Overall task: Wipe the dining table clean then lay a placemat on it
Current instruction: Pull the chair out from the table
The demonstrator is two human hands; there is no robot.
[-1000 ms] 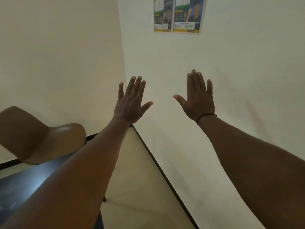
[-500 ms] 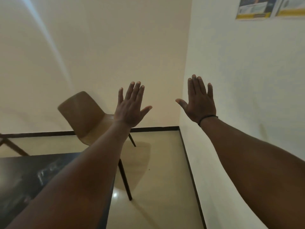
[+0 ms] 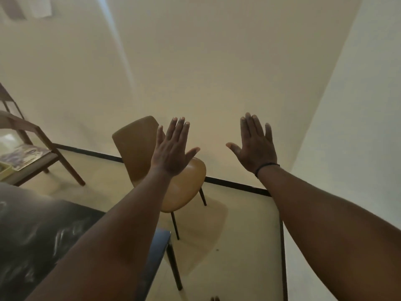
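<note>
Big pale wall (image 3: 195, 61) far ahead, meeting a white wall (image 3: 358, 127) on the right in a corner. Cream floor (image 3: 238, 224) below, with a black strip (image 3: 234, 184) along the foot of the wall. Dark shiny table (image 3: 32, 235) at near left, partly under the left arm, its corner near the middle bottom. Tan chair (image 3: 184, 187) just past that corner, on thin black legs, back toward the far wall. Wooden shelf (image 3: 32, 157) at far left, holding something flat with pictures, maybe a placemat or a book, too blurry to tell. Both arms stretched out forward, up in the air. Left hand (image 3: 173, 153) flat, fingers straight and close, thumb out to the right, holding nothing, seen in front of the chair. Right hand (image 3: 256, 148) flat too, fingers straight, thumb out to the left, holding nothing. Hands apart, side by side, backs showing. Thin black band (image 3: 265, 167) on the right wrist.
</note>
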